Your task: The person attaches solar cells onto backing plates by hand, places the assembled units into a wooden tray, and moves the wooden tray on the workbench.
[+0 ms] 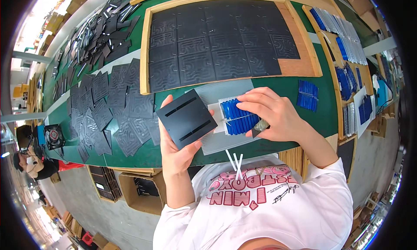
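In my left hand [173, 161] is a flat black square plate [186, 119] with two long parallel slots, tilted, the thumb on its lower edge and the fingers behind it. My right hand [280, 117] is closed over the right end of a bundle of blue strips [236, 122], which a thin band ties round the middle. A small clear and dark object [261, 126] shows under that hand; its kind is unclear. Something white lies partly hidden between plate and bundle. Beneath both is a grey ribbed sheet [213, 145] on the green table [130, 156].
A wooden frame [146, 54] with black embossed panels lies beyond my hands. Loose black squares [102, 113] and a heap of black pieces [104, 39] spread at left. Right are another blue bundle [308, 96] and a wooden tray [330, 83] of blue and silvery strips. Below stands a cardboard box [130, 204].
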`<state>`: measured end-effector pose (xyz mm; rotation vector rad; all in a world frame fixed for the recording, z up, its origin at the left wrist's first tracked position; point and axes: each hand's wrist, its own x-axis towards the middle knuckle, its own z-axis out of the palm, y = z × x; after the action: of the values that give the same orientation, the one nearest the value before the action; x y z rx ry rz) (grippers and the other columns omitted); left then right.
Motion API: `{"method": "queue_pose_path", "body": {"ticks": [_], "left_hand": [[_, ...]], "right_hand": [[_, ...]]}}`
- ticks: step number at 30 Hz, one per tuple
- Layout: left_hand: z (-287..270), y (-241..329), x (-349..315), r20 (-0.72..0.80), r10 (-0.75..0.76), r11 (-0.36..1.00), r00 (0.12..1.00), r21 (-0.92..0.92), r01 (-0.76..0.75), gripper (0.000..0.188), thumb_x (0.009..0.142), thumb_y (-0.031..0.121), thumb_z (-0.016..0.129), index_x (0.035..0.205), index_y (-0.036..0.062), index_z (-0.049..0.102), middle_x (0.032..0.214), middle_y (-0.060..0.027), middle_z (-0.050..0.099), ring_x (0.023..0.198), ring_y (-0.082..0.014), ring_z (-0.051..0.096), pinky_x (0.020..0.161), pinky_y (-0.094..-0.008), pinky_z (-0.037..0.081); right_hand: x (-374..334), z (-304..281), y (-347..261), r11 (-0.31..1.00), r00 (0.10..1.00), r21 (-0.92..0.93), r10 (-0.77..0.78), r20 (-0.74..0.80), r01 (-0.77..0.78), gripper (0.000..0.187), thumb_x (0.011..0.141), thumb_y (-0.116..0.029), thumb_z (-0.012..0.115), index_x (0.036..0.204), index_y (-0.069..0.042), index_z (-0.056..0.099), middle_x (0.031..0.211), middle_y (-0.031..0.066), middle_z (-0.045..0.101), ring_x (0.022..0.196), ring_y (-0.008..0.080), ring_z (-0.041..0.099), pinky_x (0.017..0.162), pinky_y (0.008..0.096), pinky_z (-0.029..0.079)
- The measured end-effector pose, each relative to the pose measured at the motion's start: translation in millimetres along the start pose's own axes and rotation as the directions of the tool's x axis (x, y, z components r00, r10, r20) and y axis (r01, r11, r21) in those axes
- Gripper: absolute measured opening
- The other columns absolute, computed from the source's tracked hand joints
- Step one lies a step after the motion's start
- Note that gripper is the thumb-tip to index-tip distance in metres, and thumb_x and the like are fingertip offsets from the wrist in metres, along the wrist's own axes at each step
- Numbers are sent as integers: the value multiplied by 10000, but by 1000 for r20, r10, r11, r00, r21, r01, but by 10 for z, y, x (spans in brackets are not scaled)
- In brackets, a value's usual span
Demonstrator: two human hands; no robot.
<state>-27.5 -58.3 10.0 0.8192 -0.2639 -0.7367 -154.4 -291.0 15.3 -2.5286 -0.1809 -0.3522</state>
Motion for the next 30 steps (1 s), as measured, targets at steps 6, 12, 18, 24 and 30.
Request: {"method": "queue_pose_path", "body": {"ticks": [6,12,18,24,30], "left_hand": [[-16,-23,36,-34,14,998,999,66,-12,1028,659,-149,630,1546,119,182,1373,-210,489,1245,-451,539,984,-552,508],[77,-198,65,31,-31,982,999,190,24,1030,670,-201,561,1558,120,148,1390,-162,485,1280,-313,522,1027,-446,473],[268,-318,68,174,-141,976,975,189,107,1060,679,-229,498,1580,142,83,1444,-94,406,1301,-181,464,1029,-322,432],[274,-345,61,179,-188,968,966,202,152,1080,669,-234,487,1586,157,71,1418,-73,409,1272,-160,481,984,-300,465],[316,-324,58,138,-210,967,968,175,185,1067,628,-196,503,1572,118,116,1446,-147,395,1335,-286,460,1066,-423,441]], "right_hand": [[1,-90,5,996,998,90,-20,-63,25,695,638,-352,881,1226,-104,605,1240,82,640,1102,304,608,797,365,564],[141,-267,-126,980,981,181,-53,-184,87,693,618,-309,893,1220,-118,608,1224,72,644,1066,306,620,809,379,568],[255,-230,-211,969,974,208,-87,-207,131,707,587,-272,904,1211,-117,610,1224,71,646,1051,316,628,821,395,567],[266,-178,-217,977,977,173,-91,-194,126,713,556,-207,889,1207,-125,613,1232,50,642,1056,297,626,749,368,589],[283,-164,-227,980,974,144,-104,-200,134,716,552,-231,887,1205,-124,613,1228,48,642,1059,288,624,717,353,592]]}}
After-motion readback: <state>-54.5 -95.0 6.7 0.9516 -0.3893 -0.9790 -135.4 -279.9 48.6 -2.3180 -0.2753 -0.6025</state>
